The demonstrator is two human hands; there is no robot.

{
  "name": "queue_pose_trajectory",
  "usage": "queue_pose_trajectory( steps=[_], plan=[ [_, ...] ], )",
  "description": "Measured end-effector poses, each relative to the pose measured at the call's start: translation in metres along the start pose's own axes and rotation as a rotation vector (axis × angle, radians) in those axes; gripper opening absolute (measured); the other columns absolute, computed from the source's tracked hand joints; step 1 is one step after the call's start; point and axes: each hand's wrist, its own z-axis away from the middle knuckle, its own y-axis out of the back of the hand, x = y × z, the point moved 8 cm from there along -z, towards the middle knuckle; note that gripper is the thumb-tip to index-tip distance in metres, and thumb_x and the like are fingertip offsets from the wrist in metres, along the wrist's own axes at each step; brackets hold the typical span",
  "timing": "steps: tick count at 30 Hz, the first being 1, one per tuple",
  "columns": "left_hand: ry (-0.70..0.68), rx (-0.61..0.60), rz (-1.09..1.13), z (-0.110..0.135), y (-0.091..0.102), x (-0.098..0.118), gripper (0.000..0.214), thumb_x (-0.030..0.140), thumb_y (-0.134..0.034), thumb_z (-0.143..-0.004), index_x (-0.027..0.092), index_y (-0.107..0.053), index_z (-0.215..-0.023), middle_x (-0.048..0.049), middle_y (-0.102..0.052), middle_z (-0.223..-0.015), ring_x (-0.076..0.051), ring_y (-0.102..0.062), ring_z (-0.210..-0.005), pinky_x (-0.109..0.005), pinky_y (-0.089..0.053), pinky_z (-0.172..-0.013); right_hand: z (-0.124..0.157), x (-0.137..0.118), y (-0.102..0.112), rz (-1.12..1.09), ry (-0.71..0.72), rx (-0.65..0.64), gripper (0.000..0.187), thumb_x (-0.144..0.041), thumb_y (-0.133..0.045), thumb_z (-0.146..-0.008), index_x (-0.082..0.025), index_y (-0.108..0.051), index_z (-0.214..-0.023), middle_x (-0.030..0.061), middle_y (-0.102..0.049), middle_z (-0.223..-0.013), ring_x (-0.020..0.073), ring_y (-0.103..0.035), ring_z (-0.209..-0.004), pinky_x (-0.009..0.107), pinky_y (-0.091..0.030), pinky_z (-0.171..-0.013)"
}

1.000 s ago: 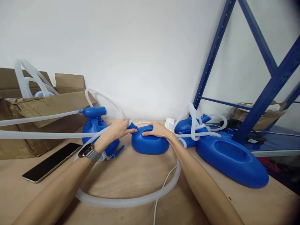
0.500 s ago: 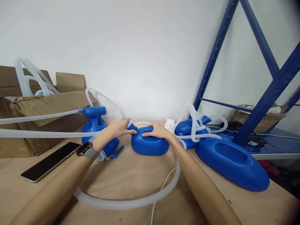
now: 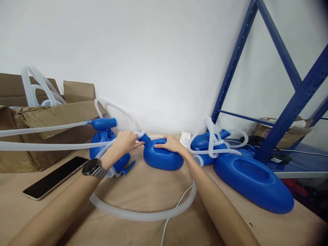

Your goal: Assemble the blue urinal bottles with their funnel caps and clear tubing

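Observation:
My right hand [image 3: 172,143] lies over the top of a blue plastic bottle [image 3: 164,160], with its fingers wrapped around the handle part. The bottle sits on the table, its short angled neck [image 3: 145,137] with a whitish rim pointing up and left. Close beside that neck is my left hand [image 3: 126,141], fingers curled and thumb reaching toward the neck. Whatever is inside the left fingers is hidden. A translucent hose [image 3: 143,216] loops across the table in front and passes under both forearms; a hose section [image 3: 103,150] also runs up beneath my left wrist.
More blue bottles with hoses stand at left [image 3: 98,138] and right [image 3: 253,181]. A cardboard box [image 3: 64,118] holds hoses at far left. A phone [image 3: 56,177] lies near my left forearm. A white adapter [image 3: 185,138] and blue shelving [image 3: 233,61] are at right.
My left hand has drawn slightly left and away from the bottle's neck, showing more of it. The hose loop in front has shifted upward a little. My right hand stays on the bottle.

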Motion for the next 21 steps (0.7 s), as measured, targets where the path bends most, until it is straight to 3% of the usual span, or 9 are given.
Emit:
queue_pose_trajectory(
  steps=[5,12,17,21],
  plan=[
    [-0.073,0.098,0.328,-0.005,-0.027,0.003,0.062,0.073,-0.046,-0.094,0.017,-0.069,-0.103,-0.0171,-0.075,-0.107,-0.033,-0.07,-0.1,-0.038,-0.05,-0.084,0.001,0.004,0.003,0.016,-0.022,0.01,0.051,-0.068,-0.076,-0.075,-0.022,-0.081,-0.096,0.0076,-0.082,-0.096,0.029,-0.075,-0.09,0.03,-0.051,-0.071],
    [0.002,0.152,0.418,-0.007,-0.047,0.001,0.057,0.067,-0.041,-0.1,0.015,-0.065,-0.103,-0.0176,-0.076,-0.102,-0.031,-0.07,-0.096,-0.039,-0.05,-0.083,-0.001,0.004,0.003,0.03,-0.006,-0.008,0.049,-0.065,-0.077,-0.077,-0.021,-0.082,-0.097,0.008,-0.082,-0.095,0.0297,-0.075,-0.091,0.031,-0.052,-0.073],
    [0.006,0.113,0.397,-0.008,-0.04,-0.001,0.059,0.071,-0.042,-0.098,0.017,-0.067,-0.1,-0.0162,-0.077,-0.099,-0.032,-0.072,-0.094,-0.037,-0.049,-0.078,-0.002,0.006,0.002,0.033,-0.007,-0.009,0.048,-0.066,-0.077,-0.077,-0.021,-0.081,-0.091,0.0083,-0.082,-0.091,0.0299,-0.075,-0.09,0.03,-0.051,-0.071],
    [0.036,0.037,0.126,-0.005,-0.016,0.002,0.065,0.077,-0.046,-0.092,0.017,-0.07,-0.088,-0.0205,-0.076,-0.093,-0.037,-0.072,-0.09,-0.038,-0.046,-0.072,0.001,0.004,0.0,-0.033,0.021,-0.03,0.046,-0.067,-0.076,-0.078,-0.025,-0.081,-0.096,0.0056,-0.082,-0.095,0.0297,-0.075,-0.093,0.031,-0.052,-0.075]
  ],
)
